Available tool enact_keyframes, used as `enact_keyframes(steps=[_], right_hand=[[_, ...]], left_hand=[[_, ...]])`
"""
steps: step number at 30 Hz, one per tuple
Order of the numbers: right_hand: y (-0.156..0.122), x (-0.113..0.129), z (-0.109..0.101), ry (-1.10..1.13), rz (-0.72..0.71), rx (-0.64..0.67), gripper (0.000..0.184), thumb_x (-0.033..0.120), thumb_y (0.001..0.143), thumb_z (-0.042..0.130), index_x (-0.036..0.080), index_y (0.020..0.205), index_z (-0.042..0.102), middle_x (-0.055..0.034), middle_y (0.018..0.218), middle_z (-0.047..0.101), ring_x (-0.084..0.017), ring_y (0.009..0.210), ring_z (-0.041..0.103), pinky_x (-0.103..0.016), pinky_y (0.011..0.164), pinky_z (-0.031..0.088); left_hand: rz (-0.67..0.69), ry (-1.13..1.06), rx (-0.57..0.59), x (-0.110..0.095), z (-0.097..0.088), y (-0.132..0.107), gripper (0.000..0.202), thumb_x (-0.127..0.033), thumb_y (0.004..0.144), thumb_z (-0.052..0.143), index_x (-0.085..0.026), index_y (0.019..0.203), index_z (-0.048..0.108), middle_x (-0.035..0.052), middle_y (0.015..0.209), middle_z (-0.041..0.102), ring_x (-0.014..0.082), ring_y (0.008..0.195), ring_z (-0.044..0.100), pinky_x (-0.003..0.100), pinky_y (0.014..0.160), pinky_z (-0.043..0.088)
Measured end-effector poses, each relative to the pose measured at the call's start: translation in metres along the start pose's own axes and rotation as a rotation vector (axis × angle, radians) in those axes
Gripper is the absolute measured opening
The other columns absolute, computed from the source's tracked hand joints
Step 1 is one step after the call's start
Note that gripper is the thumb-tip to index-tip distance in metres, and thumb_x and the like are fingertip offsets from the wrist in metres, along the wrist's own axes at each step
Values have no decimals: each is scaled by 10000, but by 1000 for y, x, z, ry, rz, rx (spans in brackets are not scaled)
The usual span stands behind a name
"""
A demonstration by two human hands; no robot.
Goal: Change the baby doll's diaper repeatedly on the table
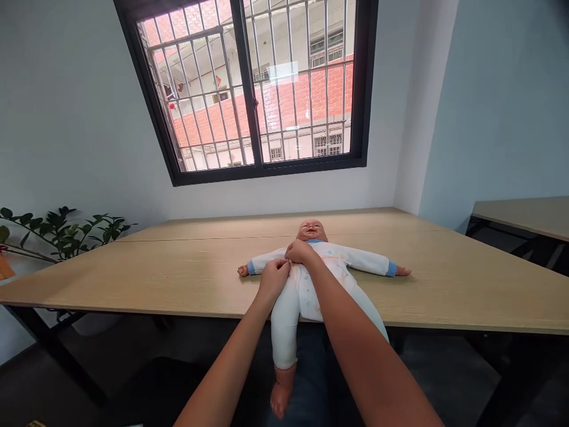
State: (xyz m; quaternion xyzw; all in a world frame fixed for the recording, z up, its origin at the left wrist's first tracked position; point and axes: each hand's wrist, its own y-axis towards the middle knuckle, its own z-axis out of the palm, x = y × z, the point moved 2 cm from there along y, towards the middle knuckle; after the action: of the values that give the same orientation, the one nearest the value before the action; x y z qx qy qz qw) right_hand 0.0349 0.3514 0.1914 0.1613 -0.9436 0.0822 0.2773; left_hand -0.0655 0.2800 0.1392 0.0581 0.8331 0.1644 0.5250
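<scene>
A baby doll (311, 230) lies on its back on the table, head toward the window and arms spread wide. It wears a white printed top (334, 261) with blue cuffs and collar, and white trousers (284, 323). One bare foot (283, 388) hangs past the table's front edge. At the left side of the doll's top, my left hand (275, 276) pinches the fabric. My right hand (300, 251) lies just above it on the doll's chest, fingers curled onto the same top. The fingertips of both hands partly cover what they grip.
The wooden table (178, 267) runs wide on both sides of the doll. Leafy plants (66, 234) stand at the left end. A barred window (262, 89) is in the wall behind, and another table (528, 216) stands at the right.
</scene>
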Motion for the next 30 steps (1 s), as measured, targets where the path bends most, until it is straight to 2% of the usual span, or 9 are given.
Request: enact_keyframes(steps=[3,6,11,14,17,20,23,26,30], right_hand=[[0,1,1,122,-25,-14,318,368,938,587,137,1156,604,-70,1149,617,-215,979,624,-385,831,554],[-1,1,4,246,-53,-38,313,368,942,582,136,1152,601,-73,1123,623,-197,944,630,-368,803,561],[-14,8,-6,427,-142,-139,201,307,939,576,120,897,635,-33,855,655,-123,731,619,-275,682,536],[-44,9,-31,507,-238,-276,193,228,895,535,128,758,627,-29,796,657,-120,736,616,-235,687,497],[-101,-7,-54,552,-324,-447,248,294,891,474,157,748,623,-29,844,660,-136,804,603,-235,724,471],[-171,-37,-54,629,-353,-673,272,381,891,506,174,749,610,-20,764,626,-164,773,578,-270,727,455],[-218,-70,-32,673,-184,-772,318,467,875,532,183,758,614,-30,747,626,-192,782,588,-284,719,462],[-229,-86,-13,664,-59,-667,326,496,869,515,191,856,630,-51,827,670,-214,808,622,-303,720,480],[-213,-89,-15,571,73,-554,308,461,869,489,191,913,628,-62,867,702,-219,768,654,-310,661,475]], left_hand=[[105,120,68,-23,5,-19,228,-331,884,511,-159,864,660,70,889,684,232,890,611,337,841,449],[179,217,114,-39,11,-33,284,-272,884,461,-144,1074,629,142,1190,643,268,1143,555,353,1013,369],[162,268,207,-46,5,-38,340,-288,889,422,-141,1124,620,161,1208,658,289,1147,585,369,1015,392],[136,228,247,-46,-7,-38,393,-357,887,442,-159,1181,613,131,1214,674,292,1127,610,372,994,427],[98,121,271,-42,-16,-43,454,-444,904,416,-189,1232,598,92,1213,684,287,1110,624,376,961,463],[16,9,207,-33,-19,-54,480,-495,900,435,-198,1249,578,85,1265,650,287,1158,593,389,981,452],[20,27,63,-31,-16,-69,458,-430,895,466,-184,1273,544,98,1330,596,271,1229,537,397,1040,403],[60,49,-41,-39,-11,-85,451,-374,888,465,-177,1288,530,103,1338,584,255,1239,530,398,1059,391],[8,21,-165,-52,-8,-103,453,-408,854,491,-178,1238,559,120,1306,602,279,1204,563,423,1015,442]])
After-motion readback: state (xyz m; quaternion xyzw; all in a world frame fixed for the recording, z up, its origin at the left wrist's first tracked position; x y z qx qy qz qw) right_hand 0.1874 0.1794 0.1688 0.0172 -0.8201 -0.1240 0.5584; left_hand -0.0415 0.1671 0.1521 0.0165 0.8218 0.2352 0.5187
